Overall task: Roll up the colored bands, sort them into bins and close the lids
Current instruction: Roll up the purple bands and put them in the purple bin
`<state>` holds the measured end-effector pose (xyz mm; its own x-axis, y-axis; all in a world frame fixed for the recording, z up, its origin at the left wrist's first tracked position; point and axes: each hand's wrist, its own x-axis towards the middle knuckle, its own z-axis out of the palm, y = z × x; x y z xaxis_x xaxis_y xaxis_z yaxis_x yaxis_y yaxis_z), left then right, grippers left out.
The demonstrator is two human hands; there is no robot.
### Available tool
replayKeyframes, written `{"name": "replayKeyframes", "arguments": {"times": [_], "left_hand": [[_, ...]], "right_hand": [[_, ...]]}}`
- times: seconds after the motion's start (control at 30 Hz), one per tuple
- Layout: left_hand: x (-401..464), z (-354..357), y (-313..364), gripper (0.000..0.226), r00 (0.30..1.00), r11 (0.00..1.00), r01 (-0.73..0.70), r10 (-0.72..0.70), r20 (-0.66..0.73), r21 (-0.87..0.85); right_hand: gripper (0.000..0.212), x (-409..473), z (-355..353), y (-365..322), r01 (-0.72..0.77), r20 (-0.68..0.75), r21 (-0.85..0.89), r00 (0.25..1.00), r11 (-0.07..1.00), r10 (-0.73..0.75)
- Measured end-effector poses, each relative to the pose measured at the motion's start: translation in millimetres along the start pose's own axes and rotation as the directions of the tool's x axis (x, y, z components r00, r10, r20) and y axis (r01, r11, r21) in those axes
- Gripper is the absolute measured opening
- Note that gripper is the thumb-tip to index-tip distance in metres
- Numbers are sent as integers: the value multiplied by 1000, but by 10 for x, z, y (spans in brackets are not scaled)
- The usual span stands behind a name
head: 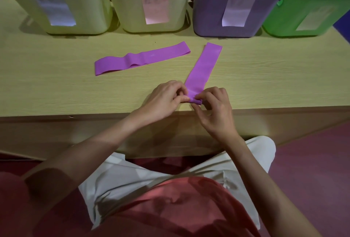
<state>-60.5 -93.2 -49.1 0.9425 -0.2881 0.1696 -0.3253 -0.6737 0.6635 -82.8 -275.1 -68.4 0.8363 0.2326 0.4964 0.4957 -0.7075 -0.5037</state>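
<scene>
Purple, thin and rubbery, a flat band (203, 70) at frame centre is only starting to curl as the left hand (162, 102) and right hand (216, 111) are pinching its near end, while a second band (142, 58) is lying unrolled and four smooth plastic bins (234, 16) are standing lidless above.

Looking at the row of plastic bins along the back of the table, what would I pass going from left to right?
Pale green plastic bin → second pale green plastic bin, with a pink label → purple plastic bin → bright green plastic bin.
</scene>
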Motion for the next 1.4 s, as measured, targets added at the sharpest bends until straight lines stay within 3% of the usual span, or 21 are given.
{"name": "replayKeyframes", "arguments": {"times": [0.1, 0.27, 0.5, 0.63, 0.97, 1.1, 1.4], "left_hand": [[-19, -33, 47, 41, 1000, 999, -6, 7, 19, -41], [-26, -45, 12, 9, 999, 999, -42, 42, 8, 5], [-22, -88, -23, 7, 993, 993, -112, 111, 42, 20], [-10, -146, -72, 19, 985, 987, -150, 145, 98, 50], [-64, -15, -121, 21, 926, 846, -325, 375, -38, 422], [-53, -20, -118, 20, 921, 835, -328, 387, -48, 442], [-67, 18, -110, 15, 914, 795, -302, 399, -77, 526]], "right_hand": [[10, 39, 5, 23, -5, 33, -12, 999, 1000, 5], [9, 49, -14, 6, -49, 79, 35, 996, 998, 46], [7, 7, 31, -60, -178, 82, 97, 982, 979, 171], [6, 26, 30, -64, -193, 100, 79, 978, 978, 184], [15, -1, 145, -250, -265, -29, -95, 964, 960, 263], [13, 25, 137, -219, -297, -82, -117, 954, 947, 289], [6, 92, 103, -118, -189, -87, -8, 978, 982, 187]]}}
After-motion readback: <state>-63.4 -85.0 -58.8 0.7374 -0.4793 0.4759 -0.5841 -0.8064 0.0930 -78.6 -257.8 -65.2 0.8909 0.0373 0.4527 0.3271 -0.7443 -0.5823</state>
